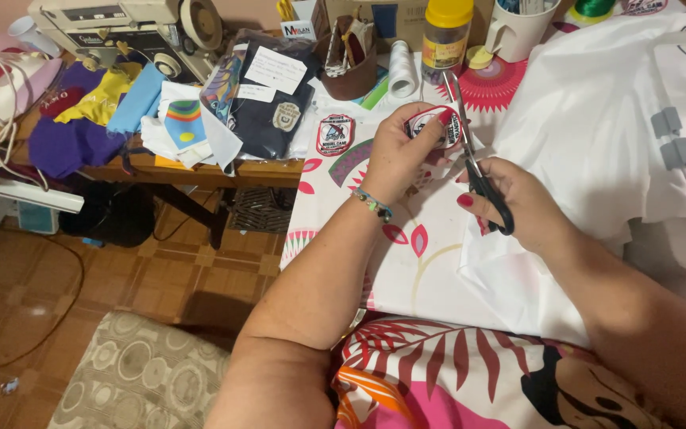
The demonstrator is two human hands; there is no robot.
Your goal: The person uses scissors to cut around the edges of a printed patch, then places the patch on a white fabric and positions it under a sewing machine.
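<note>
Over a flowered tablecloth (406, 278) at frame centre, the left hand (395, 155) pinches a thin, probably floppy patch (432, 123) by its edge while the right hand (518, 202) grips black scissors (478, 179).

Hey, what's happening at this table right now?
A person is trimming a round red-and-white embroidered patch, pinched in the left hand. The right hand works black-handled scissors, blades raised at the patch's edge. A second shield-shaped patch lies on the floral tablecloth, with white fabric spread to the right.
</note>
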